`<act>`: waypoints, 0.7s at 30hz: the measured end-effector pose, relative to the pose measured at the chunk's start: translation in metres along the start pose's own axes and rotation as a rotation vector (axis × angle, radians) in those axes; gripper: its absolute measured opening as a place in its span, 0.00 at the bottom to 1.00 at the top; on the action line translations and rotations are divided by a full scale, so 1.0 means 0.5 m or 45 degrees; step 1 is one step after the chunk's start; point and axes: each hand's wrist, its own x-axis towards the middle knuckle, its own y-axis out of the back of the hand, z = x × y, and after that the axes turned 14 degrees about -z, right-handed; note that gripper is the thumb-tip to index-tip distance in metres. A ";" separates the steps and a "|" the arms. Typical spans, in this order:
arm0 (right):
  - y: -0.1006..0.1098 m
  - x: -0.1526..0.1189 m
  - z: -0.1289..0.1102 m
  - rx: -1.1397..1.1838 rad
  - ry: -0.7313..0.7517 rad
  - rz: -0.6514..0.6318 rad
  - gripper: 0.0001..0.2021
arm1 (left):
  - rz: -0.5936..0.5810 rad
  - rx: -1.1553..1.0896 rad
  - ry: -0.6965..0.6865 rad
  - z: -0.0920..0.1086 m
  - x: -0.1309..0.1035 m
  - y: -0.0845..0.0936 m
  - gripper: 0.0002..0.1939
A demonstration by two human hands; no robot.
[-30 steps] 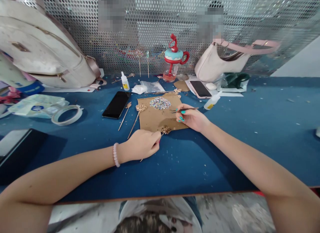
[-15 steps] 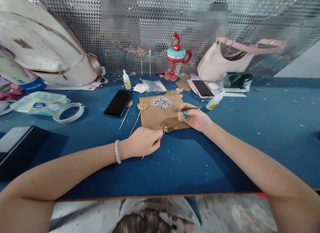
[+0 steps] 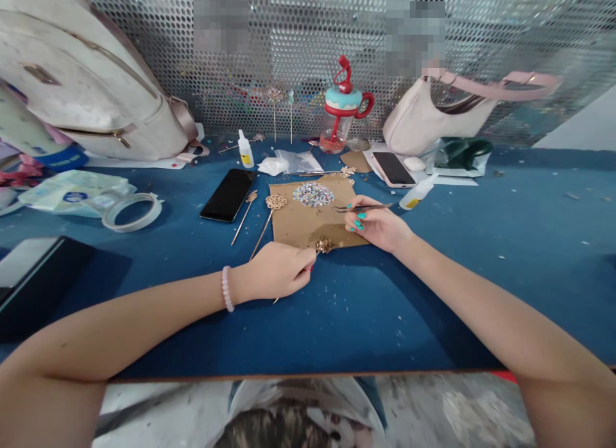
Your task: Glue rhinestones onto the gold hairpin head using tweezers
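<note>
My left hand is closed on the stem of a gold hairpin, whose openwork flower head rests at the front edge of a cardboard piece. Dark tweezers are pinched in my right hand, their tips pointing left over the cardboard. A pile of sparkling rhinestones lies on the back part of the cardboard. Left of it are a gold pin with a round filigree head and a smaller gold pin. Whether the tweezers hold a stone is too small to tell.
A black phone, a glue bottle and a tape roll lie to the left. Behind stands a red-lidded cup. Another glue bottle and a pink phone are right. Bags line the metal mesh.
The view has shifted slightly. Both hands keep nearly the same pose over the cardboard, with the hairpin and tweezers still held.
</note>
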 end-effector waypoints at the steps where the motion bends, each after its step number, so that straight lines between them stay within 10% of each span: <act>1: 0.000 0.000 0.000 0.001 -0.002 0.002 0.11 | 0.002 0.000 -0.005 0.000 0.000 0.000 0.09; 21: -0.003 0.000 0.000 0.006 0.023 -0.018 0.10 | 0.022 -0.004 -0.027 0.000 0.000 0.002 0.09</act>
